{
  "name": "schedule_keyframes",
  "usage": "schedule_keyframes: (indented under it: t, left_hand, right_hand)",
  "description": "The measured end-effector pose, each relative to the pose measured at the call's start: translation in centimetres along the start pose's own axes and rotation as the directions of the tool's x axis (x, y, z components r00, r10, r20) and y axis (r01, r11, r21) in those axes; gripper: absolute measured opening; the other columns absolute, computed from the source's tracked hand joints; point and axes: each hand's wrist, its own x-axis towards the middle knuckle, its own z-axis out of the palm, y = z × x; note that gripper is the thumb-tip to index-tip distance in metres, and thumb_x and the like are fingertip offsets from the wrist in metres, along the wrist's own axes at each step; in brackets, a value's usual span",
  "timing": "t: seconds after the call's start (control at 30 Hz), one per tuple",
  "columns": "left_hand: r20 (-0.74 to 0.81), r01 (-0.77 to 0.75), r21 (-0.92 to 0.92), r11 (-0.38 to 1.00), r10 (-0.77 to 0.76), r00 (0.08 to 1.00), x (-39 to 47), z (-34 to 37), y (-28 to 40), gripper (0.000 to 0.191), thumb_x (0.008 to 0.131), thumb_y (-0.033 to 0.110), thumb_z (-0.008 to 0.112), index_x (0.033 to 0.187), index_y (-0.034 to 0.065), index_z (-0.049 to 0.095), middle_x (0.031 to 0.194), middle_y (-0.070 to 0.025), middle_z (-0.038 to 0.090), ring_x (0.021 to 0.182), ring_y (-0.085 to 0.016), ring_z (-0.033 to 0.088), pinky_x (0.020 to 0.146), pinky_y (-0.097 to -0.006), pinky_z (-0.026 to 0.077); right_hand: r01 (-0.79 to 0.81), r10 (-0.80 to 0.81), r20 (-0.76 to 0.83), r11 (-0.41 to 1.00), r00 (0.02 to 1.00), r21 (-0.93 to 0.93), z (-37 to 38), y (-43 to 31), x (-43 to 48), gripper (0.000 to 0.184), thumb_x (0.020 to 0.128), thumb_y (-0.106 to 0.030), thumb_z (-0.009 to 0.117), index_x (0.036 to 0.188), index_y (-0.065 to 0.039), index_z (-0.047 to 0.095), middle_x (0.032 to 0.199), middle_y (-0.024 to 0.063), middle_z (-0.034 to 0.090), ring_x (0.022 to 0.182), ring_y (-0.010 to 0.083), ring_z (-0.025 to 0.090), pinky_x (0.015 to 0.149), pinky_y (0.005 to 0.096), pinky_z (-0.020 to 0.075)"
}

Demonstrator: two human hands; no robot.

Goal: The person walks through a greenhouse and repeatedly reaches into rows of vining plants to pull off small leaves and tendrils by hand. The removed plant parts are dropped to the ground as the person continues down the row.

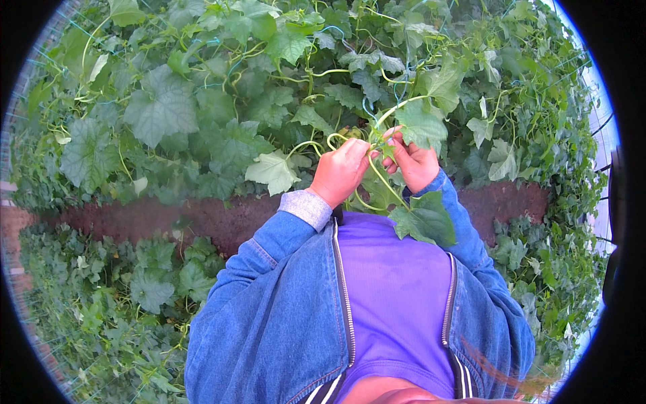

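Observation:
My left hand (339, 172) is closed around a green climbing vine (386, 183) in front of my chest. The fingers of my right hand (418, 164) pinch the same vine near its small young leaves (387, 151), close beside the left fingertips. Blue twine (370, 109) hangs down to the vine just above both hands. A broad leaf (423, 125) partly covers the right fingers, so their exact grip is hidden. Below the hands, a larger leaf (425, 217) on the vine lies against my purple shirt (398, 283).
Dense leafy vines (161, 106) rise ahead, with thin blue strings among them. A strip of bare brown soil (146, 219) runs across between this row and more foliage (151, 288) behind me. Pale sheeting with dark bars (600, 131) stands at the far right.

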Motion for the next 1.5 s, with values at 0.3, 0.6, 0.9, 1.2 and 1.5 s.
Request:
schedule_keyframes:
  t: [0.3,0.6,0.9,1.2,1.5]
  left_hand:
    - [-0.014,-0.023,0.011,1.000,0.023,1.000,-0.2,-0.1,0.0,0.012,0.086,0.012,0.063,0.093,0.0041,0.057,0.079,-0.0124,0.059,0.067,-0.031,0.061,0.054,-0.0373,0.049]
    - [-0.025,-0.047,0.025,0.999,0.047,0.999,-0.3,-0.3,0.5,0.012,0.085,0.010,0.063,0.094,0.0043,0.056,0.079,-0.0127,0.059,0.067,-0.032,0.061,0.055,-0.0377,0.049]
    - [0.036,0.041,-0.041,0.998,-0.039,0.999,-0.6,-0.5,0.5,0.025,0.083,0.015,0.066,0.104,0.0040,0.060,0.095,-0.0116,0.063,0.079,-0.030,0.064,0.068,-0.0369,0.053]
    - [0.010,0.063,-0.120,0.991,-0.063,0.998,-1.1,-0.4,-0.4,0.024,0.083,0.008,0.066,0.106,0.0038,0.061,0.096,-0.0124,0.064,0.085,-0.029,0.065,0.072,-0.0348,0.052]
    - [0.017,0.036,-0.099,0.994,-0.035,0.999,-0.6,-0.1,-0.1,0.024,0.084,0.013,0.065,0.105,0.0034,0.061,0.097,-0.0129,0.063,0.086,-0.030,0.063,0.072,-0.0361,0.052]
  right_hand:
    - [0.043,-0.034,0.044,0.973,0.998,-0.229,-0.4,0.6,0.6,0.015,0.098,-0.012,0.048,0.106,-0.002,0.056,0.082,0.0021,0.059,0.066,0.0068,0.058,0.059,0.0221,0.0490]
    - [0.266,-0.292,0.036,0.805,0.956,-0.530,-0.6,0.6,0.5,0.017,0.091,-0.016,0.058,0.095,-0.001,0.065,0.072,0.0112,0.062,0.059,0.0191,0.060,0.057,0.0337,0.0473]
    - [0.020,-0.029,0.045,0.980,0.999,0.195,0.7,0.2,0.1,0.012,0.093,-0.011,0.056,0.103,-0.005,0.061,0.087,0.0016,0.064,0.072,0.0079,0.058,0.058,0.0253,0.0468]
    - [-0.125,0.028,0.278,0.933,0.960,0.337,-1.3,4.8,0.1,0.014,0.097,-0.016,0.050,0.106,-0.004,0.050,0.088,0.0050,0.059,0.067,0.0120,0.056,0.062,0.0263,0.0506]
    - [0.026,-0.047,0.090,0.975,0.995,0.221,-1.2,6.4,0.4,0.019,0.094,-0.008,0.052,0.111,0.000,0.053,0.093,0.0073,0.063,0.070,0.0143,0.061,0.064,0.0279,0.0528]
